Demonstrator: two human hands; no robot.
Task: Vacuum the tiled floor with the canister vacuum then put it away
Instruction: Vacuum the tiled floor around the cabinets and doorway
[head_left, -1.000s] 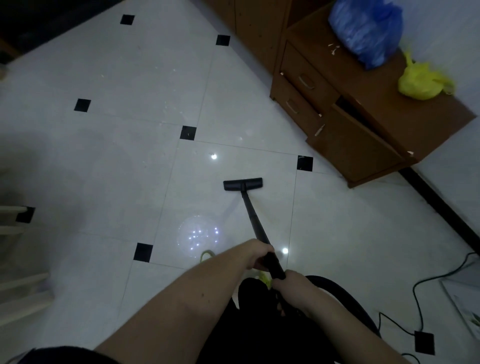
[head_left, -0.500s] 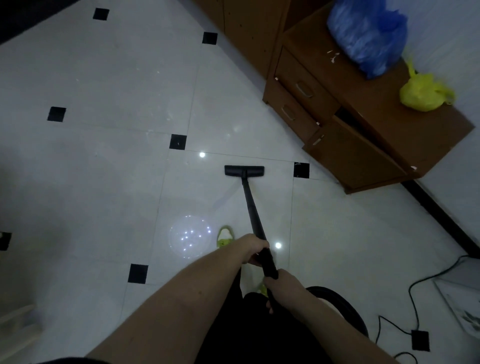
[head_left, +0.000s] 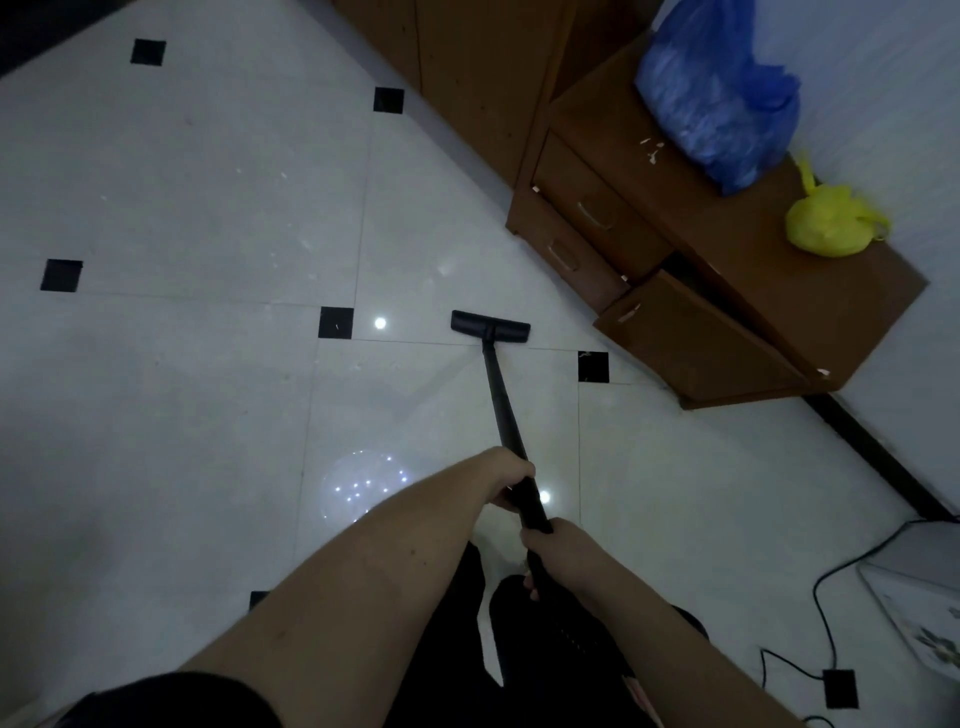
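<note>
The black vacuum wand (head_left: 500, 400) slants from my hands down to its flat floor head (head_left: 490, 326), which lies on the white tiled floor (head_left: 208, 208) across a tile joint. My left hand (head_left: 508, 477) grips the wand higher up its shaft. My right hand (head_left: 551, 550) grips it just below, nearer my body. The canister is hidden behind my arms and legs.
A brown wooden cabinet (head_left: 727, 312) with drawers and an ajar door stands right of the floor head, carrying a blue bag (head_left: 717, 98) and a yellow bag (head_left: 831, 226). A black cable (head_left: 826, 623) and plug block (head_left: 840, 688) lie at the lower right beside a white box (head_left: 924, 597).
The floor head has slid forward across the tile, away from me and closer to the cabinet. Both hands kept their grip on the wand.
</note>
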